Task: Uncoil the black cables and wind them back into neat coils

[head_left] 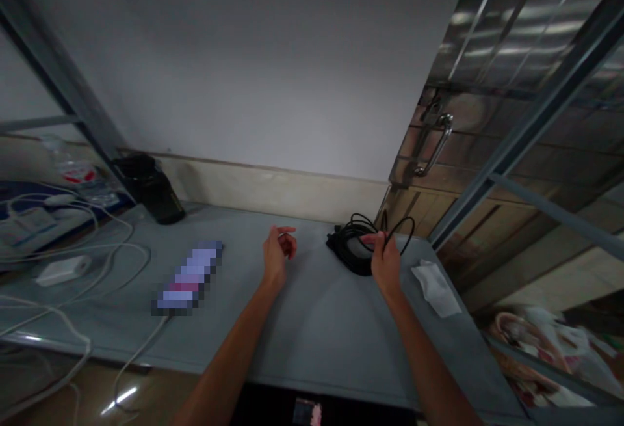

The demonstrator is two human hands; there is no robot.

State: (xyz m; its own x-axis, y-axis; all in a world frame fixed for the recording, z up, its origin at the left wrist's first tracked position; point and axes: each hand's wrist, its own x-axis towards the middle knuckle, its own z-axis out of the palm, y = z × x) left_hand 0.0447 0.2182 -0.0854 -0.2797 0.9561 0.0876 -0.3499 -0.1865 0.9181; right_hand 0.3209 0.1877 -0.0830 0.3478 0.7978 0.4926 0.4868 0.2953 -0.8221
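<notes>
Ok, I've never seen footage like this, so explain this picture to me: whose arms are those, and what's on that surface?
No machine here: this one picture comes from a camera worn on a person's head, looking forward and down at that person's own hands. The bare left hand is open and holds nothing. The bare right hand grips a thin black cable that loops from a coiled black cable bundle. On the grey tabletop also lie a crumpled white tissue, a white rectangular charger with white cords, and a pixelated-out oblong object.
</notes>
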